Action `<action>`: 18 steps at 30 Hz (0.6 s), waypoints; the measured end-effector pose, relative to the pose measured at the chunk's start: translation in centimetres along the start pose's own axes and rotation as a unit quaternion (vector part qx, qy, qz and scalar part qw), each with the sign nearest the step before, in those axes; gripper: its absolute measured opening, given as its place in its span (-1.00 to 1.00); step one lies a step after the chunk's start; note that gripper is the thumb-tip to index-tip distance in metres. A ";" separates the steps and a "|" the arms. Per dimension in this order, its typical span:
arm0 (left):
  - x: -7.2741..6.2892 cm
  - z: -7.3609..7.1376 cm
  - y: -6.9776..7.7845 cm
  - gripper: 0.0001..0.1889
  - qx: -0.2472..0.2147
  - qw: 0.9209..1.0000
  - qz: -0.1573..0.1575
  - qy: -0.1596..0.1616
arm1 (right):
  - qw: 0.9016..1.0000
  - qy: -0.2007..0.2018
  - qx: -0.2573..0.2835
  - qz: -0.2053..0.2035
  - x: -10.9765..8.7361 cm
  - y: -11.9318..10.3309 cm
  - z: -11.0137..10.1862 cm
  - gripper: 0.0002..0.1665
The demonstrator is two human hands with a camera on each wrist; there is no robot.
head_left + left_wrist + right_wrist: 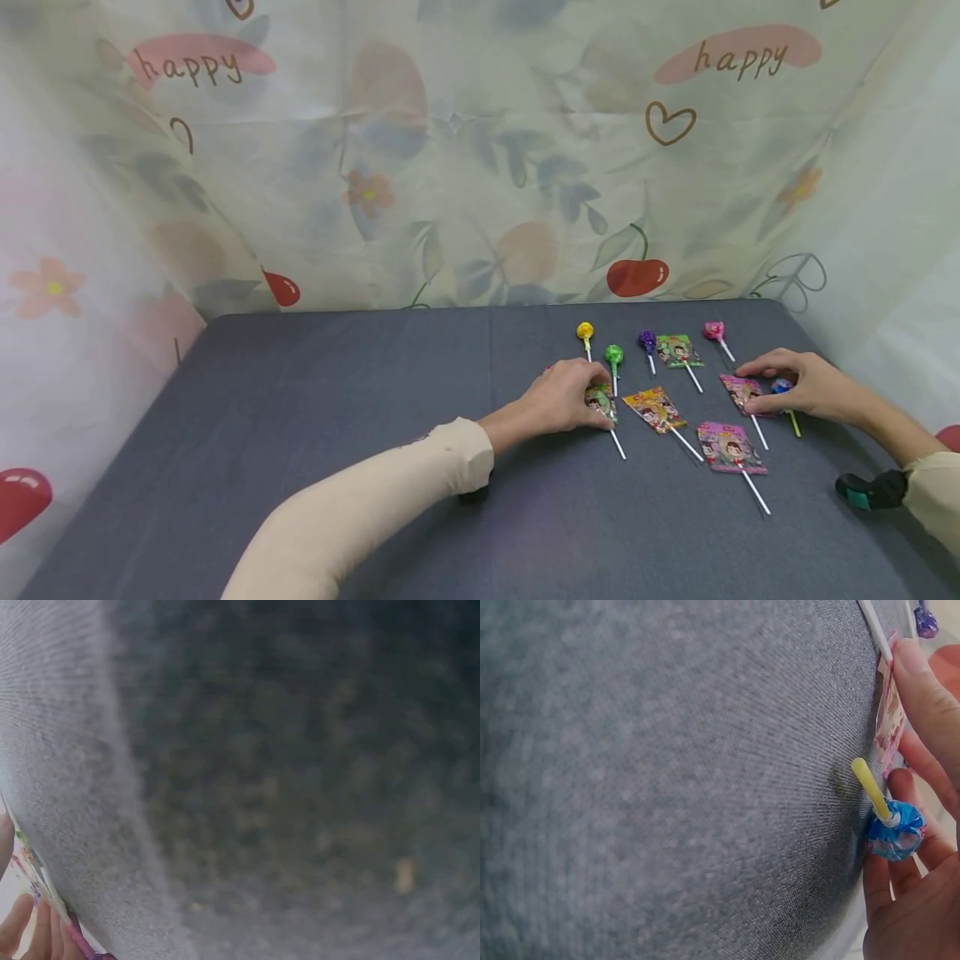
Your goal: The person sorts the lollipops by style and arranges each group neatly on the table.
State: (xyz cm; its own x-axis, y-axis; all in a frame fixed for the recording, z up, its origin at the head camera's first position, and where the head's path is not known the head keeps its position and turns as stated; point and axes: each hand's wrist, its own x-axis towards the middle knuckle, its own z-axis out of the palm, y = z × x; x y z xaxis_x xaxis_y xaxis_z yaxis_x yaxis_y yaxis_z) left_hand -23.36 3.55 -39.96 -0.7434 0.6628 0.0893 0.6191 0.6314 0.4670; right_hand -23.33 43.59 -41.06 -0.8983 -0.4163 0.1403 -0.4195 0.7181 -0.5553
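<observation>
The left hand (561, 397) curls over a green flat-packet lollipop (600, 402), pinching it between thumb and fingers at opposite edges; its white stick points toward the front of the tabletop (360, 375). The right hand (812, 388) pinches a pink flat-packet lollipop (738, 389) likewise, with a blue ball lollipop (896, 832) on a yellow stick just beside the palm.

Each flat packet is a printed wrapper around a candy, a white stick coming out of one end; the ball lollipops wear twisted wrappers. Between the hands lie an orange flat-packet lollipop (655, 408) and, nearer the front, a second pink flat-packet lollipop (727, 446). Behind are a yellow ball lollipop (585, 331), a green ball lollipop (614, 355), a purple ball lollipop (647, 340) touching or very near a second green flat-packet lollipop (675, 350), and a pink ball lollipop (715, 331).

The left hand covers part of its packet, and a scrap of red behind that hand is hard to make out. The left wrist view is mostly blur, with fingertips and packet cut off at the lower left corner. Packet lettering is too small to read; the patterned cloth (457, 192) behind reads "happy" twice.
</observation>
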 end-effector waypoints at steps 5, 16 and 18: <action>0.2 0.1 0.0 -0.41 -0.012 1.000 0.000 0.005 | 1.000 -0.003 -0.003 -0.001 0.0 -0.2 0.0 -0.51; 0.3 -0.1 0.1 -0.41 -0.031 0.999 -0.013 0.001 | 1.000 0.002 0.006 -0.012 0.1 0.2 0.3 -0.53; 0.4 -0.1 0.0 -0.42 -0.032 0.999 -0.019 -0.002 | 1.000 -0.001 0.007 -0.012 0.2 0.2 0.3 -0.53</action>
State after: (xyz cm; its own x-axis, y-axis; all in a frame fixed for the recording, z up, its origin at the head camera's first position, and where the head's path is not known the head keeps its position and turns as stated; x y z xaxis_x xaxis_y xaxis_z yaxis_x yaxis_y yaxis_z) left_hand -23.62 3.78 -39.83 -0.7648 0.6408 0.0673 0.5731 0.6288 0.5255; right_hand -23.50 43.46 -41.39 -0.8880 -0.4339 0.1523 -0.4387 0.6999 -0.5636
